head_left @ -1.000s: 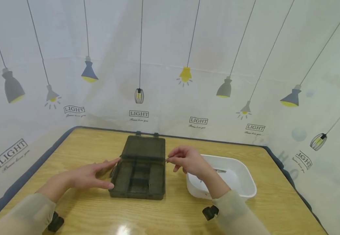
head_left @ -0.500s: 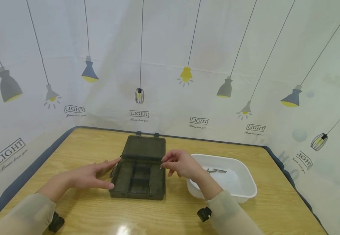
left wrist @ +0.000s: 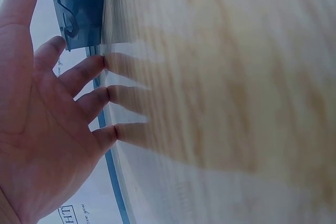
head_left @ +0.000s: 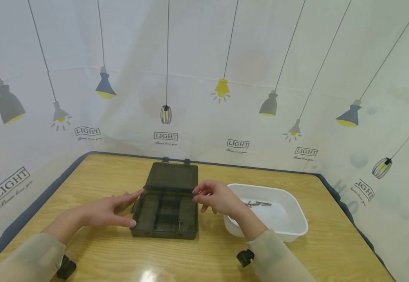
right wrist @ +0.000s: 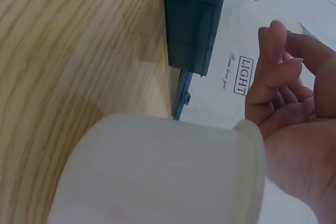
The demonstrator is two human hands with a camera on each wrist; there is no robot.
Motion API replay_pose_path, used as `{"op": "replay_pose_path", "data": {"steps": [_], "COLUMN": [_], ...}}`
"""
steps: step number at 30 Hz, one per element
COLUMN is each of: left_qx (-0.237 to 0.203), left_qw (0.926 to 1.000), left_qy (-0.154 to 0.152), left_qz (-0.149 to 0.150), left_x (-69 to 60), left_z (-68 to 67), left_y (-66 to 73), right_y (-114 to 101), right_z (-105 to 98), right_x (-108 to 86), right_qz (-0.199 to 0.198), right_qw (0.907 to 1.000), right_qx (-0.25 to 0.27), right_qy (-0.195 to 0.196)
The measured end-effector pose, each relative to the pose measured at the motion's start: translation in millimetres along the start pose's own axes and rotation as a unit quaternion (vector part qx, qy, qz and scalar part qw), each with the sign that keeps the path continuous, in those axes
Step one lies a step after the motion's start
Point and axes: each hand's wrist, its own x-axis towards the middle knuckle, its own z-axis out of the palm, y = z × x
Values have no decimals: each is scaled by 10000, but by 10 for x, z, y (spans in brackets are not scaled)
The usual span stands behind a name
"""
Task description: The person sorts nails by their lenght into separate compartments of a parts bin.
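A dark translucent compartment box point(head_left: 144, 219) lies on the table with its lid point(head_left: 172, 175) folded back. My left hand point(head_left: 100, 211) rests at its left side, thumb and forefinger spread along the edge; in the left wrist view the other fingertips touch the table. Over the box's right edge hovers my right hand point(head_left: 216, 197), fingers loosely bent. Thumb and forefinger tips are close together in the right wrist view, with nothing visible between them. A thin metal screw-like piece point(head_left: 180, 224) stands in the right compartment. Several similar metal pieces point(head_left: 260, 203) lie in the white tub.
The white plastic tub point(head_left: 301, 219) stands right of the box, below my right forearm. Wood-grain table point(head_left: 119, 258) surrounds both. A pale curtain point(head_left: 197, 47) printed with lamps hangs behind the table's dark far edge.
My right hand has moved left from beside the tub to the box's right compartment. The small metal piece at its fingertips half a second ago no longer shows there. My left hand stays put.
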Motion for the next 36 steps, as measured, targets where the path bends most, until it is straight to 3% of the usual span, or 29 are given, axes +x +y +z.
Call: {"op": "replay_pose_path", "data": {"steps": [7, 15, 24, 30, 36], "left_qx": [-66, -9, -9, 14, -39], "left_qw": [10000, 10000, 9999, 10000, 10000], "left_qy": [28, 73, 74, 57, 45], "left_qz": [40, 32, 82, 72, 62], "left_x": [-18, -32, -27, -20, -27], "left_z": [-4, -8, -12, 6, 6], "left_y": [-21, -13, -12, -12, 11], "right_y": [-21, 112, 470, 761, 999], "right_z": [-115, -452, -932, -1173, -1281], "right_x": [-80, -255, -489, -625, -691], "right_qz": [-62, 30, 474, 756, 1299], "right_qw": [9999, 9989, 9944, 9916, 9851], "right_qx": [-116, -117, -247, -573, -715], "right_qy": [95, 455, 914, 878, 875]}}
